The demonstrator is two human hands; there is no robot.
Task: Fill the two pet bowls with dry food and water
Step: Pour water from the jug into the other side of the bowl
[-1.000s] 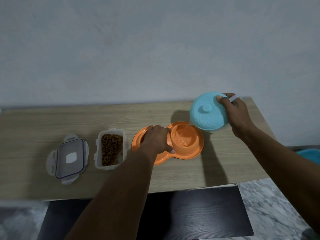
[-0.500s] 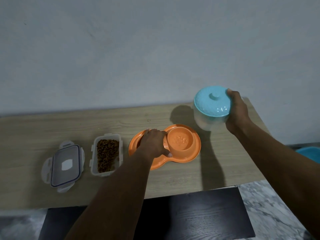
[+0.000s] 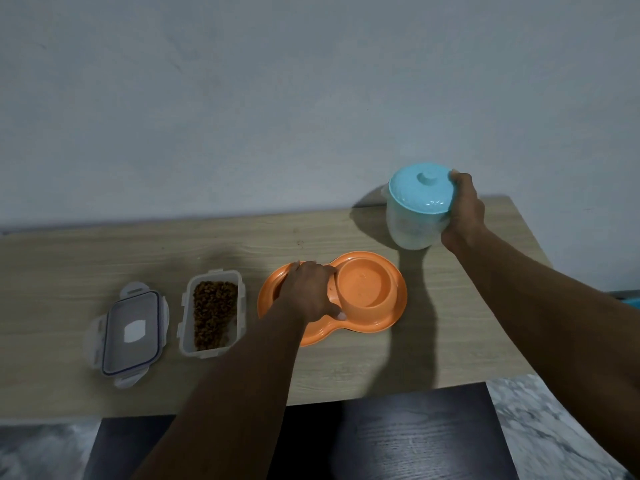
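Head: I log left grip (image 3: 308,292) curled on double bowl (image 3: 379,325), hiding half; right grip (image 3: 462,213) clasping lidded jug (image 3: 412,226); kibble box (image 3: 213,313), loose lid (image 3: 131,332) leftward.

Left forearm (image 3: 242,375) and right forearm (image 3: 540,292), bare from wrist to frame edge; left hand (image 3: 308,292) and right hand (image 3: 464,209) bare, ungloved.

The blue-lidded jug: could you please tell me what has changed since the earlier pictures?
The jug was tipped over the right bowl; the right hand, still gripping it, has swung it upright and back. The left hand still holds the feeder; kibble tub and lid unmoved.
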